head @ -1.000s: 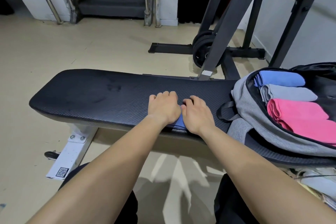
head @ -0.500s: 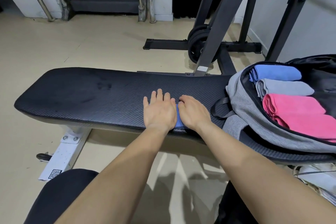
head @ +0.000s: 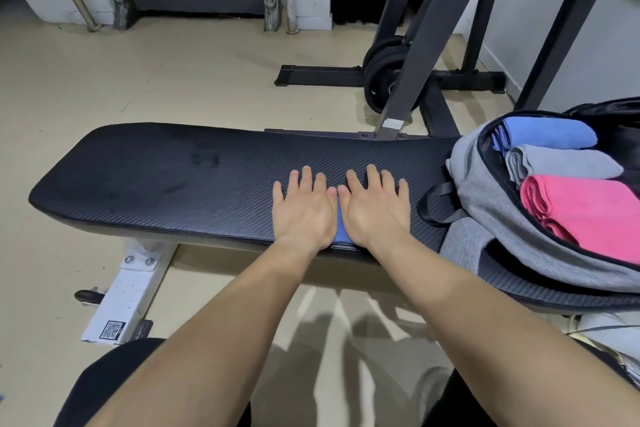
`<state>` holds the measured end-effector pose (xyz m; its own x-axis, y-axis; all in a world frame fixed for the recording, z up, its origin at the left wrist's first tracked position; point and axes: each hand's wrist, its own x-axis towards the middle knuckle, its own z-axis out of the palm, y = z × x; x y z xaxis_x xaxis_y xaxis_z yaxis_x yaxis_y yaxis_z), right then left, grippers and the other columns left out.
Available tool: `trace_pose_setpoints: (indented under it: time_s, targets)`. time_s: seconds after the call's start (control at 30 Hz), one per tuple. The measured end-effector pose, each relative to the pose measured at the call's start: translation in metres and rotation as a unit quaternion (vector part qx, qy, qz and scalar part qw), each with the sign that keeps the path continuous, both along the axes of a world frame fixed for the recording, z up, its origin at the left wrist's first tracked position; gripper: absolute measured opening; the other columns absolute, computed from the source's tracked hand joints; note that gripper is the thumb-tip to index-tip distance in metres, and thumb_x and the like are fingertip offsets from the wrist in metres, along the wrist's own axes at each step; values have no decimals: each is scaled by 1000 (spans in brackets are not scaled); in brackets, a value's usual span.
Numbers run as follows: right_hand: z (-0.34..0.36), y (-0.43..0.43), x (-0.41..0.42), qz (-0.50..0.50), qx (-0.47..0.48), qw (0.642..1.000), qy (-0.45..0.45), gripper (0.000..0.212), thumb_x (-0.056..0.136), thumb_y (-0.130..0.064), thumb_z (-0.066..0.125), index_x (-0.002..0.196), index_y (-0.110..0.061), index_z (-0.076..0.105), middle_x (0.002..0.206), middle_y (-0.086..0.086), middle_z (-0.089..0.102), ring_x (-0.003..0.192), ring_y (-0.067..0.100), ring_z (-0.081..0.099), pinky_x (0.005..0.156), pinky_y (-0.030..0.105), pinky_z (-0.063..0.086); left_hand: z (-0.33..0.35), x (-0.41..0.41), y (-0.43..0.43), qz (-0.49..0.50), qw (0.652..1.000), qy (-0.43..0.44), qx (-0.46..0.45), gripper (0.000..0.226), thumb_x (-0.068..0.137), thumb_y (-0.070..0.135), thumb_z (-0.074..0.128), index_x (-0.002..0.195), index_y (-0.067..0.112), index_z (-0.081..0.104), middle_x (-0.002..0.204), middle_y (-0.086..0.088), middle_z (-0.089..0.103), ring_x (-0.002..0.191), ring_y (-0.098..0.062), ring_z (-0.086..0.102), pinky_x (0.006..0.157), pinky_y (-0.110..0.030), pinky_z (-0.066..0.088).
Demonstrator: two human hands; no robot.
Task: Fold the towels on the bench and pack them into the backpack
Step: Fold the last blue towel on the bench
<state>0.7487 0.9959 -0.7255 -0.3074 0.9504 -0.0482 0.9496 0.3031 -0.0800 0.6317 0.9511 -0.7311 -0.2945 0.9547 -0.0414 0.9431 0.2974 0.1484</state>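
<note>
Blue towel point(head: 341, 230) sits folded at the near edge of the bench point(head: 173, 184), near the backpack point(head: 485, 184), pressed under my left hand point(head: 304, 211) and right hand point(head: 375, 211), both flat, fingers straight. Soft, light, floppy stuff, so I'd pinch both ends together.

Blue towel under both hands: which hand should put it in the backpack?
Probably the right hand. It and the left hand press flat on the blue towel, but the right lies nearer the backpack; the left would reach across.
</note>
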Motion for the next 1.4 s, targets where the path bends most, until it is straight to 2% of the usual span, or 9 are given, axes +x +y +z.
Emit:
trace_pose_setpoints:
  time_s: [0.13,0.3,0.5,0.67,0.8,0.9,1.03,1.23,1.4]
  targets:
    - [6,3,-4,13,-9,998,-57,63,104,-52,7,161,-24,11,168,13,5,153,37,4,121,58,0,4,3,2,8,1000,18,-24,58,105,42,8,158,21,20,168,-5,11,155,-28,3,123,-55,1]
    - [-2,8,0,24,-30,999,-7,59,105,-49,11,159,-27,19,168,8,12,153,32,11,123,52,7,3,2,3,7,999,-11,-29,56,106,43,9,158,25,18,168,-4,8,155,-28,4,123,-56,5]
    - [2,-8,23,126,12,984,127,51,105,-43,23,135,-22,59,144,0,52,130,26,47,108,41,38,6,1,-4,-4,1000,-19,-17,53,105,45,10,148,26,34,165,-4,18,152,-30,14,120,-54,16]
    - [16,-15,52,118,-119,967,193,52,97,-50,55,143,-26,50,134,-1,54,126,21,43,107,38,38,14,5,-12,-8,1000,19,-11,53,103,45,9,137,24,44,152,-5,40,139,-32,35,112,-51,30]
    - [33,-15,58,92,-145,972,160,52,81,-55,73,122,-28,58,117,-5,62,112,19,54,92,40,48,17,-4,-33,-89,996,-22,-6,62,92,49,8,135,22,45,136,-2,47,121,-29,43,94,-40,44]
    - [40,-21,64,69,-167,975,132,50,75,-56,79,105,-25,54,102,-5,60,92,17,55,71,33,44,23,-10,-47,-129,989,-71,11,48,96,59,35,121,23,54,122,5,54,114,-23,46,88,-37,44]
    - [56,-28,75,91,-162,973,136,53,69,-46,87,103,-25,52,101,-4,58,94,19,54,67,32,40,44,0,-58,-130,985,-111,-3,37,83,62,62,97,30,48,91,11,58,87,-17,55,65,-34,40]
    - [111,-22,125,27,-116,951,287,61,63,-38,91,108,-19,56,98,-6,59,89,13,56,71,31,46,78,44,-47,-101,973,-203,47,40,88,61,59,102,25,48,94,7,63,85,-21,60,72,-39,50]
    - [146,-14,185,-70,-63,889,449,62,64,-29,93,112,-24,55,99,-10,59,90,4,59,72,25,48,115,112,-15,-86,956,-263,94,48,85,68,59,101,23,51,95,5,63,86,-20,61,74,-40,53]
